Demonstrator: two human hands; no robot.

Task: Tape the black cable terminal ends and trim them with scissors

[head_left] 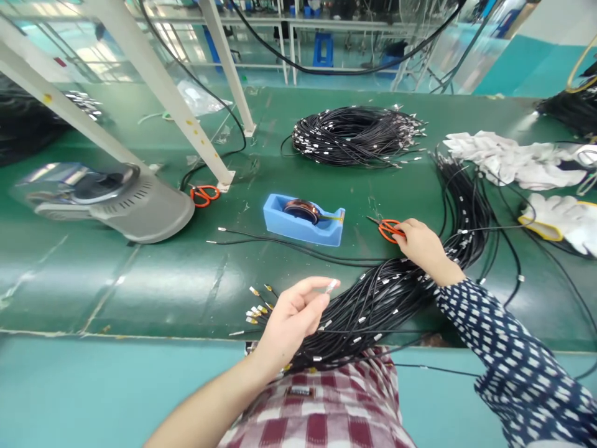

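My left hand (296, 314) is raised over the front of the table, thumb and index finger pinching a small white piece (332, 286) that looks like a label or a connector end. On the right, my right hand (422, 246) grips the orange handles of a pair of scissors (387, 230), whose short blades point left. A thick bundle of black cables (373, 302) with white tags runs beneath both hands and over the table's front edge. Two cable ends (224, 235) stick out leftward from it. Several yellow-and-white connectors (256, 311) lie left of my left hand.
A blue tape dispenser (303, 233) stands mid-table. Behind it lies a coil of black cables (354, 137). White gloves (508, 158) lie at the right. A grey machine (144, 208), another orange-handled pair of scissors (205, 196) and white posts (186, 118) occupy the left.
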